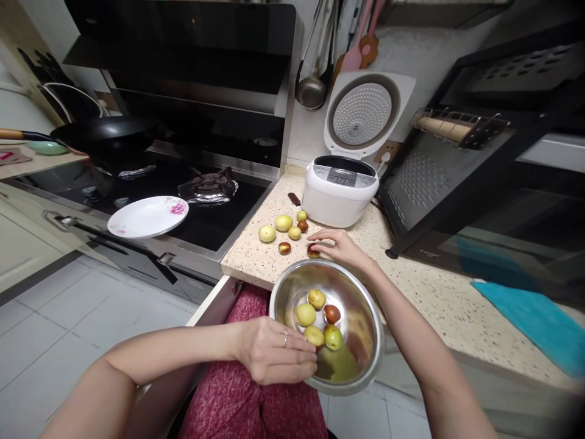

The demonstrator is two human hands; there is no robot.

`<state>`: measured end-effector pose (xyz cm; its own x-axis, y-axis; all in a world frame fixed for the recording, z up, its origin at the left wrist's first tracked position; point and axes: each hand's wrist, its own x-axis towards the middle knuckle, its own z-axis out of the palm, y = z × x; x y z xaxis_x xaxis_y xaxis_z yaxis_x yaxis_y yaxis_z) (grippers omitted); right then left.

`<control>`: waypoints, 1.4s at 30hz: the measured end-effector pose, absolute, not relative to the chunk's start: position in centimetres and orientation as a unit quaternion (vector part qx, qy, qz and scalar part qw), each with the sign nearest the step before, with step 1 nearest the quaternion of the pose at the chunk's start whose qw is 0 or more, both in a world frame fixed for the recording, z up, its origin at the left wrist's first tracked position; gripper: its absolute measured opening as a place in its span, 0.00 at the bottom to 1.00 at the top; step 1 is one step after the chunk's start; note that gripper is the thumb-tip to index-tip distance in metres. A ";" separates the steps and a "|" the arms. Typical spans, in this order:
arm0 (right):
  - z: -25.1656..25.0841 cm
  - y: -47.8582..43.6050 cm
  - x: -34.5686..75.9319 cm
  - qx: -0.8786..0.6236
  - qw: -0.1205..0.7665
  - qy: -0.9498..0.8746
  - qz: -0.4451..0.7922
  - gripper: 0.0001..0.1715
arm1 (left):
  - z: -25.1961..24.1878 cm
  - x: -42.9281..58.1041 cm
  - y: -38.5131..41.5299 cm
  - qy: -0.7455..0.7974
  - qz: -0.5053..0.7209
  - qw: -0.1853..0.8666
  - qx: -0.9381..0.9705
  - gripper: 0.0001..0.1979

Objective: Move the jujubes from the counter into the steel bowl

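Observation:
A shiny metal bowl [365, 317] is tilted toward me at the counter's front edge. Inside lie several jujubes, among them a yellow-green jujube [306, 315] and a red-brown jujube [331, 314]. My left hand [276, 352], with a ring on it, is closed over the bowl's near left rim, fingers reaching inside; its thumb is hidden. Just beyond the far rim, my right hand [340, 249] has its fingertips closed on a dark red jujube [313, 250] at the counter. Several more jujubes sit to its left, including a pale yellow jujube [267, 233] and a small brown jujube [284, 248].
A white rice cooker [340, 195] stands behind with its lid raised. A flowered plate [146, 218] rests at the stove's front edge, left of the counter. A black wok [107, 137] occupies the far burner. At right are a black rack [425, 177] and a teal cloth [530, 323].

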<state>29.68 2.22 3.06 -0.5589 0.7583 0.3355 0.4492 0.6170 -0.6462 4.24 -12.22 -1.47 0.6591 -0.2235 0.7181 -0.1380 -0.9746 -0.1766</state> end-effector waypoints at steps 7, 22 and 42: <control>3.2 1.9 30.1 -0.336 0.251 -0.865 0.276 0.16 | 0.2 2.8 -11.4 0.060 -0.413 0.077 -0.905 0.11; 7.2 -1.1 30.2 -0.244 0.331 -0.872 0.266 0.19 | -1.8 2.1 -10.1 -0.002 -0.391 -0.002 -0.920 0.15; 6.6 -1.9 29.8 -0.193 0.134 -0.917 0.323 0.19 | -0.8 1.7 -8.9 0.047 -0.391 0.163 -0.905 0.14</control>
